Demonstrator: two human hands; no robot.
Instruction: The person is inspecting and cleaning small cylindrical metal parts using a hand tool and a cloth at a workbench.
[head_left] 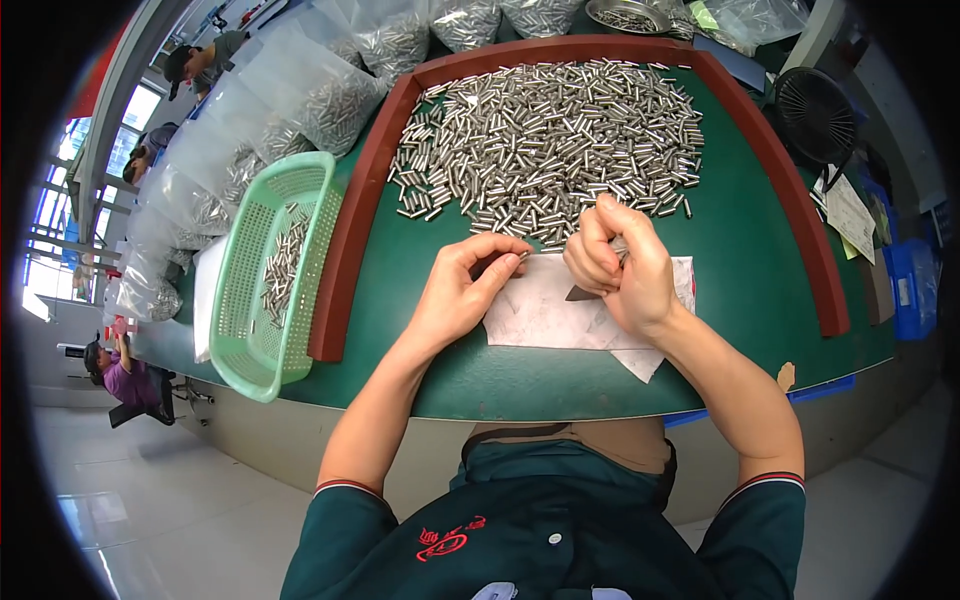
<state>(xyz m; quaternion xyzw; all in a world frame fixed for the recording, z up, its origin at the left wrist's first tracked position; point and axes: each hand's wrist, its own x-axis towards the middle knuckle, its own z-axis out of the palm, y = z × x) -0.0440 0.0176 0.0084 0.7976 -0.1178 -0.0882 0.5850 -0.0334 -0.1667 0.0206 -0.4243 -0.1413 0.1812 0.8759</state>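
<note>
My left hand (458, 290) is closed in a pinch, with a small metal pin (524, 256) between thumb and forefinger. To its right, my right hand (625, 262) is curled round several of the same shiny pins (619, 246), mostly hidden by the fingers. A dark pointed thing (579, 294) shows under that hand; its kind I cannot make out. Both hands are over a stained white cloth (550, 325) on the green tabletop (440, 385). Just beyond them spreads a large loose pile of metal pins (560, 140).
A red-brown raised border (360, 230) frames the pile on three sides. Left of it stands a green plastic basket (232, 330) with some pins inside. Bags of pins (330, 100) line the back left. A black fan (815, 115) and a blue bin (912, 290) are right. People work farther left.
</note>
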